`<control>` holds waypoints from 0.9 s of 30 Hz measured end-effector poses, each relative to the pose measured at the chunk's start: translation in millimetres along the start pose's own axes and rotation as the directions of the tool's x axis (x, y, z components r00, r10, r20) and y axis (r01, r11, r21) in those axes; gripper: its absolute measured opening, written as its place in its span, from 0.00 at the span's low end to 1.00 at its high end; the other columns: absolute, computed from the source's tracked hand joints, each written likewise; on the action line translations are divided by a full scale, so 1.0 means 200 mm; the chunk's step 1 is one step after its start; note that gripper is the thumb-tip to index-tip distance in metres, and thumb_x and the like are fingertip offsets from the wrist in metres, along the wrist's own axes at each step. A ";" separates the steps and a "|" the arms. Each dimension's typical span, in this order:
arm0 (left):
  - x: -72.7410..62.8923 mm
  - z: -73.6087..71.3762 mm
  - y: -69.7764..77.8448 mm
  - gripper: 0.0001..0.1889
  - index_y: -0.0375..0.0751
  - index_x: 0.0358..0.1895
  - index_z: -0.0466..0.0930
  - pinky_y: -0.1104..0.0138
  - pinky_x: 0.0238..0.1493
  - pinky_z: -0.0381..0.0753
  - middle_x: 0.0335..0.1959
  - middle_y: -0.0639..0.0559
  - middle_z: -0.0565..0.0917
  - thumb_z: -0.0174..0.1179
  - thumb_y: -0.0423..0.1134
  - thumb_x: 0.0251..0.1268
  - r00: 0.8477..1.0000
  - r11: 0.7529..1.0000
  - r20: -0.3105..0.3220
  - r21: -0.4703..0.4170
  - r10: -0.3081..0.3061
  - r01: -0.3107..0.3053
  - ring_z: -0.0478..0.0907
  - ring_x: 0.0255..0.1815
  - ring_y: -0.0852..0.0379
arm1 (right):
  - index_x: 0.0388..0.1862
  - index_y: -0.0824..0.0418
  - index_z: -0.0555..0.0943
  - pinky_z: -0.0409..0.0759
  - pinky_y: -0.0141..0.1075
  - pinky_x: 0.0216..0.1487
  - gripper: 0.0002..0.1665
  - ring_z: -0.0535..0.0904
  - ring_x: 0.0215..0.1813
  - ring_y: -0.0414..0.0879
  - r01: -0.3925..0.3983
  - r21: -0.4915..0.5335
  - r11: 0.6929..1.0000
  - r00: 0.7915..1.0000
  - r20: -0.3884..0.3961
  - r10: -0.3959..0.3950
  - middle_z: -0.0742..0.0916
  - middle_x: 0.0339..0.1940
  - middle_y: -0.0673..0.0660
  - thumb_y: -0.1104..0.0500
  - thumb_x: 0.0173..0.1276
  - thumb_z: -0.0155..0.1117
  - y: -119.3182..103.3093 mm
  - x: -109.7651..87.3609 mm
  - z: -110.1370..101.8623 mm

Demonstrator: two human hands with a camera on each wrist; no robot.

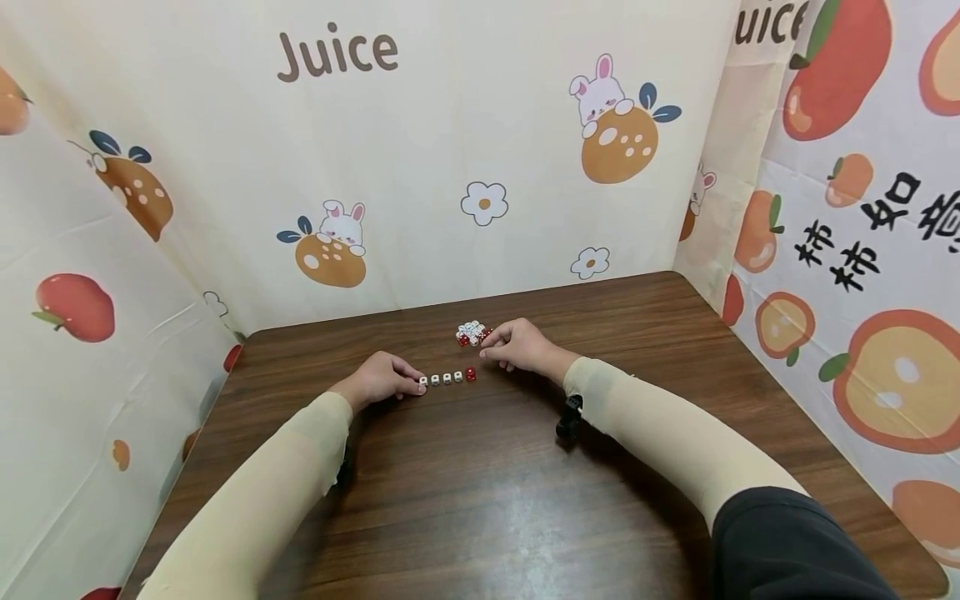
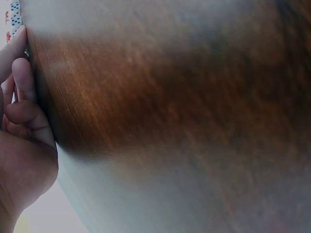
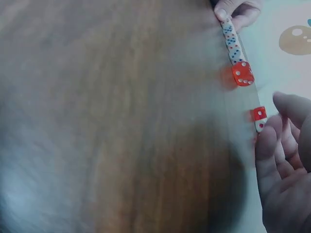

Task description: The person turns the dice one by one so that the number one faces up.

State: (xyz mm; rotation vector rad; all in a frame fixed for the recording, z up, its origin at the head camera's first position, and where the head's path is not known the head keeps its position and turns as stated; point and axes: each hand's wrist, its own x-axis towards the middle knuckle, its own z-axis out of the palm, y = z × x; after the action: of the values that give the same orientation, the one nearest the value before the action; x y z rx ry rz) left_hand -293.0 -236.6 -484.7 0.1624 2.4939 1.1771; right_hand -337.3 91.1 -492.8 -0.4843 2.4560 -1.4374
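Four white cube-shaped dice (image 1: 447,378) and one translucent red die (image 1: 471,375) form one row; one far red-and-white dice pile (image 1: 471,330) is too crowded to count; two bare hands (image 1: 381,380), one brown wooden table (image 1: 480,483).

1. Left arm (image 1: 255,492): reaches in from eight o'clock.
2. Left hand (image 1: 382,379): points toward three o'clock, index finger and thumb pinching.
3. Right arm (image 1: 675,433): reaches in from four o'clock.
4. Right hand (image 1: 525,346): points toward nine o'clock, fingers (image 3: 291,107) bent, tips parted.
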 end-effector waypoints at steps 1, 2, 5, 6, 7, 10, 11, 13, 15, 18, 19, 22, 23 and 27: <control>0.00 0.00 0.00 0.12 0.38 0.50 0.98 0.67 0.37 0.83 0.45 0.50 0.96 0.84 0.38 0.67 1.000 1.000 -0.001 -0.001 0.000 0.000 0.80 0.32 0.59 | 0.47 0.60 0.96 0.86 0.34 0.28 0.08 0.83 0.23 0.41 0.009 -0.025 1.000 1.000 -0.028 -0.010 0.90 0.25 0.51 0.58 0.74 0.83 0.00 0.00 -0.01; 0.00 0.00 0.00 0.12 0.38 0.50 0.98 0.67 0.37 0.83 0.45 0.50 0.96 0.84 0.38 0.67 1.000 1.000 -0.001 -0.003 -0.002 0.002 0.80 0.32 0.59 | 0.47 0.60 0.96 0.85 0.34 0.28 0.08 0.83 0.23 0.41 0.020 -0.057 0.998 0.998 -0.054 -0.023 0.90 0.26 0.51 0.58 0.74 0.83 0.00 0.01 -0.02; 0.00 0.00 0.00 0.12 0.38 0.49 0.98 0.67 0.37 0.83 0.45 0.51 0.96 0.84 0.38 0.67 1.000 1.000 -0.003 -0.005 -0.004 0.004 0.80 0.32 0.59 | 0.48 0.59 0.96 0.83 0.33 0.30 0.08 0.82 0.24 0.40 0.039 -0.150 0.988 0.993 -0.108 -0.055 0.90 0.29 0.50 0.58 0.74 0.83 0.01 0.02 -0.04; 0.00 0.00 0.00 0.12 0.38 0.49 0.98 0.67 0.37 0.83 0.45 0.51 0.96 0.84 0.38 0.67 1.000 1.000 -0.003 -0.005 -0.005 0.005 0.80 0.32 0.60 | 0.49 0.59 0.96 0.81 0.33 0.31 0.08 0.82 0.25 0.40 0.045 -0.177 0.983 0.990 -0.120 -0.067 0.90 0.29 0.50 0.58 0.74 0.83 0.02 0.03 -0.05; 0.01 0.00 0.00 0.12 0.38 0.49 0.98 0.67 0.37 0.83 0.45 0.51 0.96 0.84 0.38 0.67 1.000 1.000 -0.003 -0.005 -0.004 0.004 0.80 0.32 0.60 | 0.49 0.59 0.96 0.80 0.33 0.33 0.09 0.81 0.26 0.40 0.049 -0.199 0.979 0.989 -0.130 -0.077 0.90 0.30 0.50 0.58 0.74 0.83 0.02 0.04 -0.06; 0.01 0.00 -0.01 0.12 0.38 0.49 0.98 0.67 0.37 0.83 0.44 0.52 0.96 0.84 0.39 0.67 1.000 1.000 -0.003 -0.003 -0.003 0.003 0.80 0.31 0.59 | 0.51 0.60 0.96 0.77 0.33 0.36 0.10 0.78 0.29 0.39 0.053 -0.232 0.971 0.984 -0.151 -0.090 0.88 0.29 0.50 0.59 0.74 0.83 0.04 0.05 -0.07; 0.01 0.00 -0.01 0.12 0.38 0.49 0.98 0.67 0.37 0.83 0.43 0.52 0.96 0.84 0.39 0.67 1.000 1.000 -0.003 -0.003 -0.002 0.002 0.80 0.32 0.59 | 0.51 0.60 0.96 0.76 0.33 0.38 0.10 0.77 0.31 0.39 0.055 -0.243 0.968 0.983 -0.154 -0.095 0.88 0.29 0.49 0.59 0.74 0.82 0.04 0.06 -0.07; 0.01 0.00 -0.01 0.12 0.38 0.49 0.98 0.67 0.37 0.83 0.43 0.52 0.96 0.84 0.39 0.66 1.000 1.000 -0.003 -0.001 -0.001 0.001 0.80 0.32 0.59 | 0.53 0.60 0.96 0.75 0.34 0.39 0.12 0.77 0.32 0.40 0.054 -0.257 0.965 0.984 -0.153 -0.095 0.88 0.30 0.50 0.59 0.74 0.82 0.05 0.07 -0.08; 0.01 0.00 -0.01 0.12 0.38 0.49 0.98 0.67 0.37 0.83 0.44 0.52 0.96 0.84 0.39 0.67 1.000 1.000 -0.001 0.002 -0.001 0.001 0.80 0.32 0.60 | 0.57 0.60 0.95 0.76 0.34 0.39 0.14 0.77 0.33 0.40 0.046 -0.262 0.964 0.985 -0.146 -0.087 0.88 0.32 0.51 0.58 0.76 0.81 0.06 0.08 -0.08; 0.01 0.00 -0.01 0.12 0.39 0.50 0.98 0.67 0.37 0.84 0.45 0.51 0.96 0.84 0.39 0.67 1.000 1.000 -0.001 0.005 -0.001 0.001 0.80 0.32 0.60 | 0.61 0.60 0.94 0.78 0.32 0.37 0.16 0.81 0.32 0.40 0.013 -0.246 0.969 0.989 -0.142 -0.050 0.92 0.35 0.54 0.56 0.80 0.78 0.07 0.11 -0.08; 0.01 0.00 -0.01 0.12 0.39 0.50 0.98 0.67 0.37 0.84 0.46 0.51 0.96 0.84 0.39 0.67 1.000 1.000 0.000 0.006 0.000 0.000 0.81 0.32 0.59 | 0.62 0.59 0.94 0.80 0.32 0.36 0.16 0.82 0.32 0.39 -0.003 -0.232 0.973 0.989 -0.143 -0.031 0.93 0.37 0.54 0.55 0.81 0.77 0.07 0.12 -0.08; 0.01 0.00 -0.01 0.12 0.39 0.50 0.98 0.67 0.37 0.84 0.47 0.50 0.96 0.84 0.39 0.67 1.000 1.000 -0.004 0.006 0.002 -0.002 0.81 0.32 0.59 | 0.64 0.59 0.94 0.82 0.31 0.33 0.17 0.84 0.29 0.38 -0.049 -0.216 0.975 0.990 -0.141 0.019 0.95 0.37 0.55 0.52 0.85 0.73 0.06 0.14 -0.08; 0.01 0.00 -0.01 0.12 0.38 0.50 0.98 0.67 0.37 0.84 0.47 0.50 0.96 0.84 0.39 0.66 1.000 1.000 -0.002 0.008 0.005 -0.005 0.81 0.32 0.59 | 0.65 0.58 0.93 0.82 0.32 0.34 0.18 0.85 0.29 0.38 -0.062 -0.220 0.973 0.990 -0.138 0.032 0.96 0.37 0.54 0.51 0.86 0.72 0.06 0.14 -0.08; 0.01 0.00 -0.01 0.13 0.38 0.50 0.98 0.67 0.37 0.84 0.47 0.50 0.96 0.84 0.39 0.67 1.000 1.000 -0.005 0.013 0.007 -0.007 0.81 0.32 0.59 | 0.68 0.56 0.92 0.83 0.39 0.41 0.20 0.85 0.34 0.45 -0.087 -0.295 0.952 0.993 -0.101 0.060 0.96 0.39 0.55 0.48 0.89 0.68 0.05 0.17 -0.07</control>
State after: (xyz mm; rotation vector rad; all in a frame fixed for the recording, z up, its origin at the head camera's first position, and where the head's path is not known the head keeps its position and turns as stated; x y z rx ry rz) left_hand -295.2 -238.0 -487.0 0.1726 2.5073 1.1663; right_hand -374.8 93.4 -497.4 -0.3874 2.7492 -1.0850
